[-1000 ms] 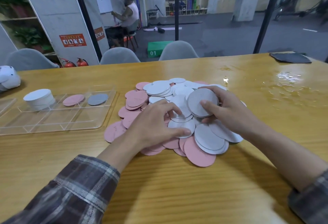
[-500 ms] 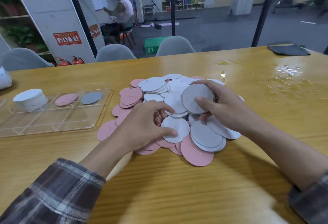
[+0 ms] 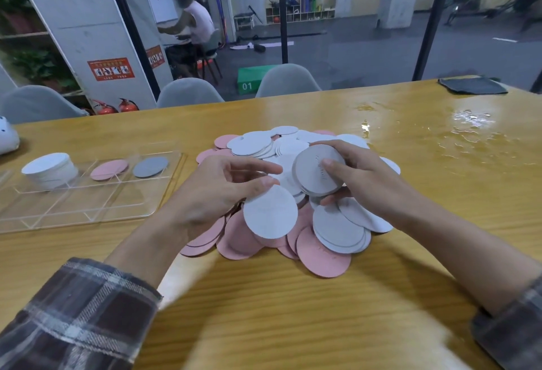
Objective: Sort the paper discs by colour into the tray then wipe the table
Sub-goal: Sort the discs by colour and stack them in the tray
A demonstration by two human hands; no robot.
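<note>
A heap of pink, white and grey paper discs (image 3: 319,258) lies in the middle of the wooden table. My left hand (image 3: 214,190) pinches a white disc (image 3: 271,212) lifted off the heap's front. My right hand (image 3: 360,176) holds a small stack of grey discs (image 3: 315,173) just above the heap, thumb on top. At the left stands a clear compartment tray (image 3: 88,211). It holds a stack of white discs (image 3: 50,168), a pink disc (image 3: 109,169) and a grey disc (image 3: 150,166) in separate back compartments.
A dark grey cloth (image 3: 472,85) lies at the table's far right corner. Wet patches (image 3: 469,123) glisten on the table's right part. A white object (image 3: 7,135) sits at the far left edge. Grey chairs (image 3: 189,92) stand behind the table.
My left hand has lifted a white disc off the heap; before it rested flat on the discs. My right hand has kept its grey stack at about the same place.
</note>
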